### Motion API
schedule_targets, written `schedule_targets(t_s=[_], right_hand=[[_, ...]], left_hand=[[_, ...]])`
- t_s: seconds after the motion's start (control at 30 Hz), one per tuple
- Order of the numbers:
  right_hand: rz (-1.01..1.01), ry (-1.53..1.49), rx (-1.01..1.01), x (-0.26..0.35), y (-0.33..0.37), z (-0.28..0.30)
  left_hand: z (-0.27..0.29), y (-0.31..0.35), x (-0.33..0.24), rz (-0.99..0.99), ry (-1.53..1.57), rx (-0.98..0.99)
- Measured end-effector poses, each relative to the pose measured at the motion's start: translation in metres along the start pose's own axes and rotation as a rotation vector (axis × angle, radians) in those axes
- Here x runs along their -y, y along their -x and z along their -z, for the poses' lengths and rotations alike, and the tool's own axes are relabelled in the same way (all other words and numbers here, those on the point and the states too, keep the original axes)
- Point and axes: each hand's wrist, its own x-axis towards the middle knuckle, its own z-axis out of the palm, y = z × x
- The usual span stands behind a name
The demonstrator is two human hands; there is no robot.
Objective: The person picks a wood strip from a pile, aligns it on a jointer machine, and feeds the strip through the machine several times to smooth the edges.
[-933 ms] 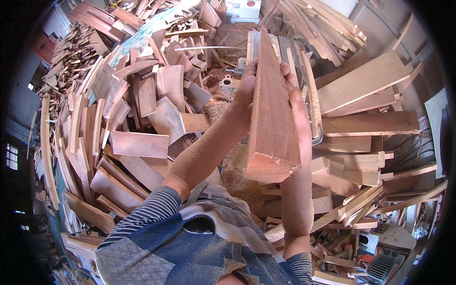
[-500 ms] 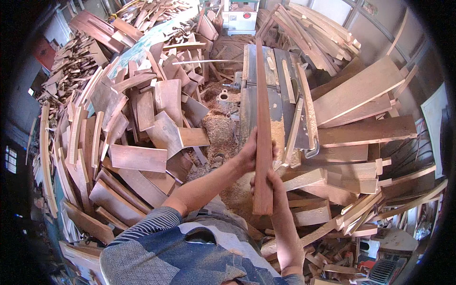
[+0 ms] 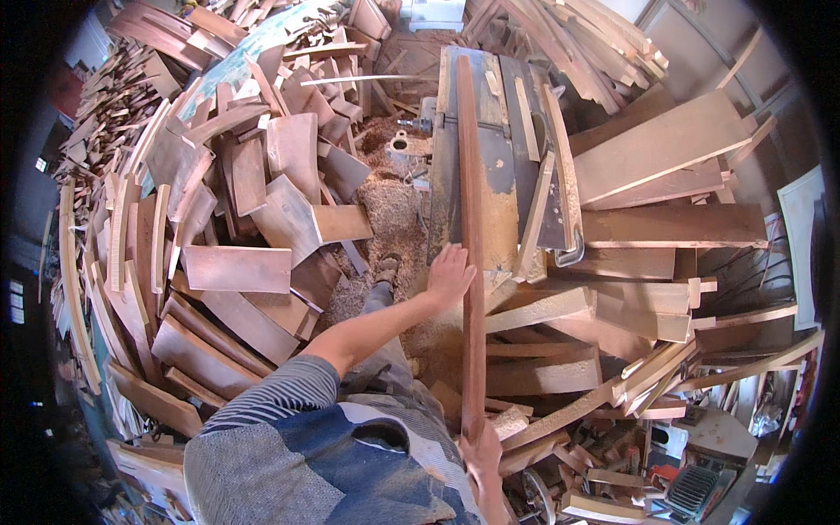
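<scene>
A long, narrow reddish-brown wooden board (image 3: 472,350) runs away from me. Its far part lies along the metal bed of a woodworking machine (image 3: 444,210), and its near part overhangs the front. My left hand (image 3: 451,275) rests against the board's left side near the front of the bed, fingers stretched out rather than wrapped round it. At the near end my right hand (image 3: 481,451) is closed on the board, with part of its fingers hidden. Thin wooden strips (image 3: 526,118) lie on the bed, right of the board.
Loose planks (image 3: 238,268) are heaped to my left. More wide boards (image 3: 674,236) are stacked at the right, close to the machine. Shavings and sawdust (image 3: 392,219) cover the floor left of the bed. A foot (image 3: 386,268) stands there.
The board has gone from being held up in both hands to lying along the machine bed. My right hand has moved back to its near end; my left hand has loosened and flattened against its side.
</scene>
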Motion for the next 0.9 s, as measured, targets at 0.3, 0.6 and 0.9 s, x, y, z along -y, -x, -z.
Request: schedule_targets(t_s=[0.3, 0.6, 0.9], right_hand=[[-0.389, 0.260, 0.281, -0.092, 0.127, -0.078], [-0.353, 0.278, 0.101, -0.117, 0.154, -0.127], [-0.216, 0.283, 0.003, -0.103, 0.061, -0.133]], left_hand=[[-0.025, 0.017, -0.030, -0.156, -0.417, 0.261], [-0.037, 0.025, -0.014, -0.184, -0.410, 0.318], [-0.046, -0.109, 0.032, -0.245, -0.455, 0.237]])
